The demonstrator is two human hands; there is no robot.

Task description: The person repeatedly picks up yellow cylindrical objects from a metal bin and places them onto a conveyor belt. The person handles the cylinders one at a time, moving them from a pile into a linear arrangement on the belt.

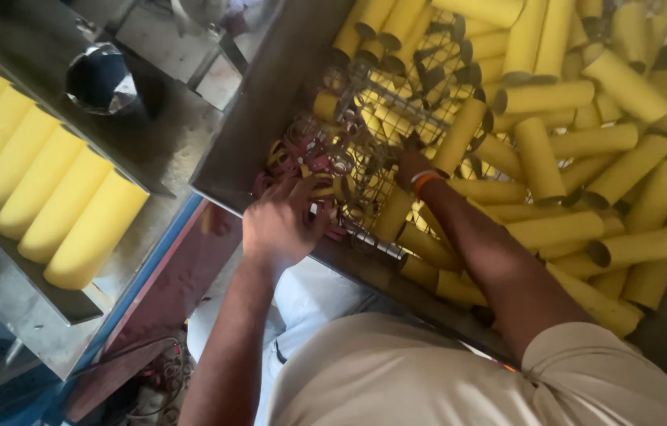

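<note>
Fingers of my left hand [282,221] curl down into a tangle of thin pink and yellow rings [306,162] heaped in the near-left corner of the bin; the tips are buried among the loops, so I cannot tell whether they are pinching any one ring or only raking through them. My right hand [414,167] reaches further in, fingers pressed against the wire mesh basket [396,110] that lies tilted over the same ring pile; they are dark and partly hidden behind the mesh and a tube, so their grip is also beyond what I can make out. An orange and white band [425,180] sits on that wrist. Just beside the right hand, one yellow cardboard tube [459,136] leans across the basket's edge, touching the wire. Outward from there, the whole right side of the bin is filled with more yellow tubes [586,142], lying crosswise over each other in a loose heap. The bin's grey metal wall [270,95] runs diagonally between the rings and the area at left. Well apart on the far left, a sloped metal tray [2,244] carries a row of fat yellow rolls [49,189] lying side by side, touching.
</note>
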